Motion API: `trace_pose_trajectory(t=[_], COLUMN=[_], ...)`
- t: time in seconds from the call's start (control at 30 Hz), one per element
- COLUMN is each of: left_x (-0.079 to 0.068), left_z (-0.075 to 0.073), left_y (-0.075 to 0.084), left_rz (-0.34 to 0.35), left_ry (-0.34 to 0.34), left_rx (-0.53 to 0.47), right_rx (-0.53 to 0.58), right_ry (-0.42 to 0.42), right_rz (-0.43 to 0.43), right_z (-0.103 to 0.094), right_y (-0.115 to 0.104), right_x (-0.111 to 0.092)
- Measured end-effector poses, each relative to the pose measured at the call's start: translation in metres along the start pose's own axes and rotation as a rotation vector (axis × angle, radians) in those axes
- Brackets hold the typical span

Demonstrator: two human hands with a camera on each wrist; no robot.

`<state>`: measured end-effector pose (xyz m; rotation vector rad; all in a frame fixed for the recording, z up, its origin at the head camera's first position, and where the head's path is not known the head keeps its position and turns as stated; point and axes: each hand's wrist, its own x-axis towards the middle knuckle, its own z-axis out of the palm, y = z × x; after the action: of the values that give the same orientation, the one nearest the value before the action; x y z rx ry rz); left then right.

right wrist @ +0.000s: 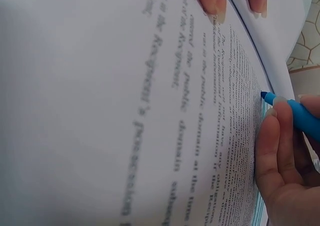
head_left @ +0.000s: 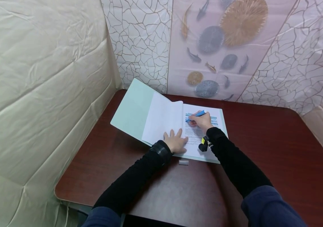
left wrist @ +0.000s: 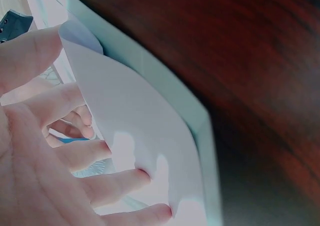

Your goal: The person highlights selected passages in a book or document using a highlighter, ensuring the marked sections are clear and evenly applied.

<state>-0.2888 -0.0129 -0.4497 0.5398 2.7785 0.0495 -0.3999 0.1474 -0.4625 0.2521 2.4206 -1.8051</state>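
Observation:
A pale green folder (head_left: 130, 107) lies spread on the table, with white sheets turned over to its left and a printed page (head_left: 196, 148) on its right. Blue strokes cover several lines of text near the top of that page. My right hand (head_left: 203, 121) pinches a blue highlighter (right wrist: 304, 120), its tip at the text by the page's left side. My left hand (head_left: 175, 143) rests with fingers spread across the fold, on the turned sheets (left wrist: 130, 95) and the page's lower left. In the right wrist view, fingertips of the left hand show at the top.
On the brown table (head_left: 263, 151), a small grey piece (head_left: 183, 162) lies just in front of the folder; its kind is unclear. A patterned wall covering (head_left: 144, 41) stands behind the table, and a cream padded covering (head_left: 42, 78) at the left. A dark edge (head_left: 150, 221) shows at the bottom.

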Motion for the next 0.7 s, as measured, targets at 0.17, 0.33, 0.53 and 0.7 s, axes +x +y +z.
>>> trace_pose_trajectory(t=[0.17, 0.33, 0.53, 0.7], left_x=[-0.0013, -0.0037, -0.0046, -0.0047], left_z=[-0.0011, -0.0041, -0.0055, -0.0047], left_y=[0.0007, 0.0013, 0.0013, 0.0013], left_rz=[0.001, 0.002, 0.001, 0.002], left_ry=[0.001, -0.005, -0.011, -0.016], left_rx=[-0.004, -0.020, -0.025, -0.029], right_rx=[-0.007, -0.030, -0.018, -0.027], right_ry=[-0.015, -0.021, -0.018, -0.018], right_rz=[-0.007, -0.027, -0.009, -0.001], right_z=[-0.0020, -0.0035, -0.0043, -0.0063], right_y=[0.0006, -0.0004, -0.0011, 0.0002], right_x=[-0.0009, -0.0017, -0.0022, -0.0018])
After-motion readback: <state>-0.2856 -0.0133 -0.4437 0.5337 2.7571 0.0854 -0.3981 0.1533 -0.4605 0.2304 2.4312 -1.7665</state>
